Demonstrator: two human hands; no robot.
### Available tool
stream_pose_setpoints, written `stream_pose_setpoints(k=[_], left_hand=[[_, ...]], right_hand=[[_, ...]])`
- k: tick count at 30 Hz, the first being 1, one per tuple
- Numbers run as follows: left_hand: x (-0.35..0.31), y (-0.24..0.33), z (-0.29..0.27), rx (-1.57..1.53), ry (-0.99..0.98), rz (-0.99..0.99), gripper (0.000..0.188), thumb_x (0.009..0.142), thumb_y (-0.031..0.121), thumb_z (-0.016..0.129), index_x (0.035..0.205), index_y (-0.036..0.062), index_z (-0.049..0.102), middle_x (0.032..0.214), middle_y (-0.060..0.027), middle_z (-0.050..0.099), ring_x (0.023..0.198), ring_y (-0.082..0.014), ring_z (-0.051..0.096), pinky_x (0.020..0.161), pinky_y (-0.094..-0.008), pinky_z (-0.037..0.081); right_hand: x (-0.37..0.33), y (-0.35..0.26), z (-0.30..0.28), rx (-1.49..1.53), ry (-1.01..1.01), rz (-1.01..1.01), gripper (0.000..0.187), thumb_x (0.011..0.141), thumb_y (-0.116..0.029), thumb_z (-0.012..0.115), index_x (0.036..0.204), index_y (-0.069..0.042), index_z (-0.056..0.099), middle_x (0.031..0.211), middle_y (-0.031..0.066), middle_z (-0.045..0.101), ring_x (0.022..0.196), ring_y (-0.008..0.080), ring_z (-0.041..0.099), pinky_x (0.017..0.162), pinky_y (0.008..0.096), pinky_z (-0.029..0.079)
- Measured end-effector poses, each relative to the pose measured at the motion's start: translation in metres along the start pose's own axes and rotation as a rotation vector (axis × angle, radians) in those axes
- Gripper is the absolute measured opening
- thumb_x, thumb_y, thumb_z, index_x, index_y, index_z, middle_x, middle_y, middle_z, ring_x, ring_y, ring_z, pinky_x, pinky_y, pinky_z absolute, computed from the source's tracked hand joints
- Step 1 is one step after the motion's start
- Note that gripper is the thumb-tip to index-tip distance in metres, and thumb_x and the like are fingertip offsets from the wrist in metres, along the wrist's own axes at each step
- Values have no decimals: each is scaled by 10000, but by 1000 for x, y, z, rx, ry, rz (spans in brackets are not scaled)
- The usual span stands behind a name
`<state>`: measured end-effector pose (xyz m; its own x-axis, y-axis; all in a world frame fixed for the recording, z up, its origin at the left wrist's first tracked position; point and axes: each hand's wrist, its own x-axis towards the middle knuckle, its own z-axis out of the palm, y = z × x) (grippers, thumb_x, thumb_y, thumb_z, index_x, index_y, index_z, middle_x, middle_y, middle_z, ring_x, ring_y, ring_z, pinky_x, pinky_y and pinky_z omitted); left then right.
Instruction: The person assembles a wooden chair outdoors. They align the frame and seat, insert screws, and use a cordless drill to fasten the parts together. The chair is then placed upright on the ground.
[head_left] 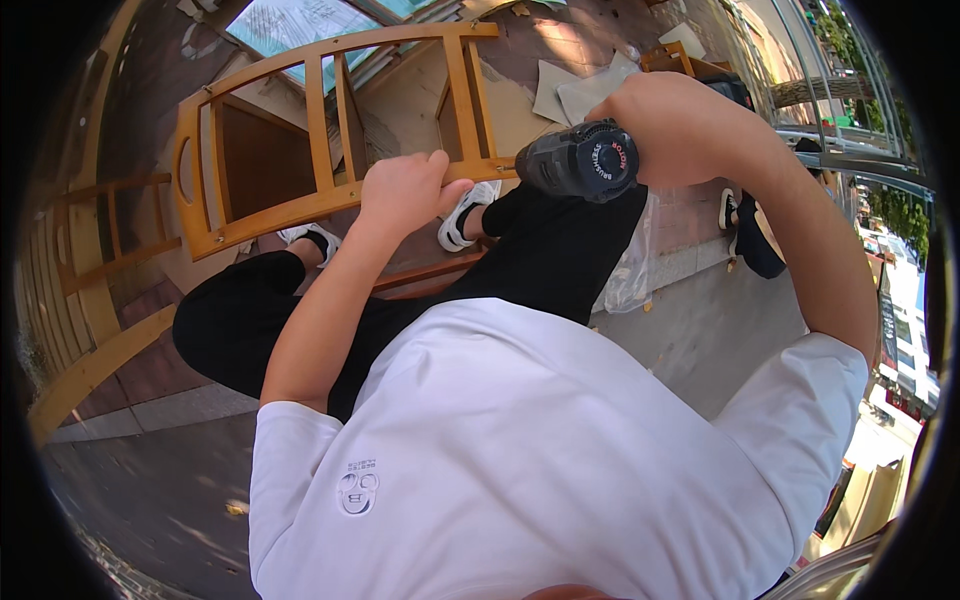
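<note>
My right hand [665, 125] is wrapped round the handle of a black cordless drill [578, 160]. The drill lies roughly level, its back end facing me and its front pointing left at the near right corner of a wooden furniture frame [290, 212]. Its tip is hidden, so contact cannot be told. Closed over the frame's near rail is my left hand [410, 190], thumb pointing right. The frame is honey-coloured, with several slats, brown panels and a slotted handle at its left end. It rests tilted in front of my knees.
Another wooden frame [115, 225] stands at the left. Cardboard [510, 95] lies beyond the furniture, near a window-like panel with blue film [300, 35]. Clear plastic sheeting [630, 265] is on the ground by my right leg. Another person's dark shoe [728, 208] shows at the right.
</note>
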<state>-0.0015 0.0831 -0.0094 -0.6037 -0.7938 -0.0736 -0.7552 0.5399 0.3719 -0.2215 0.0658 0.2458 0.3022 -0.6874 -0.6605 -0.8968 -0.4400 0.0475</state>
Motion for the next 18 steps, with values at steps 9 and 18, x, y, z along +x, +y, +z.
stream_pose_setpoints(k=[9, 18], left_hand=[[-2, 1, 5, -13, 65, 50, 496, 937, 569, 574, 852, 84, 635, 767, -90, 695, 700, -290, 699, 589, -401, 553], [0, 3, 7, -11, 75, 29, 496, 919, 577, 591, 851, 87, 628, 741, -100, 693, 697, -304, 696, 597, -415, 555]], right_hand=[[-11, 11, 18, 323, -59, 161, 292, 710, -73, 696, 992, 0, 672, 882, 223, 692, 826, 403, 660, 796, 427, 546], [-10, 4, 27, 277, -10, 126, 211, 707, -68, 720, 895, 22, 692, 808, 223, 690, 794, 412, 671, 771, 436, 555]])
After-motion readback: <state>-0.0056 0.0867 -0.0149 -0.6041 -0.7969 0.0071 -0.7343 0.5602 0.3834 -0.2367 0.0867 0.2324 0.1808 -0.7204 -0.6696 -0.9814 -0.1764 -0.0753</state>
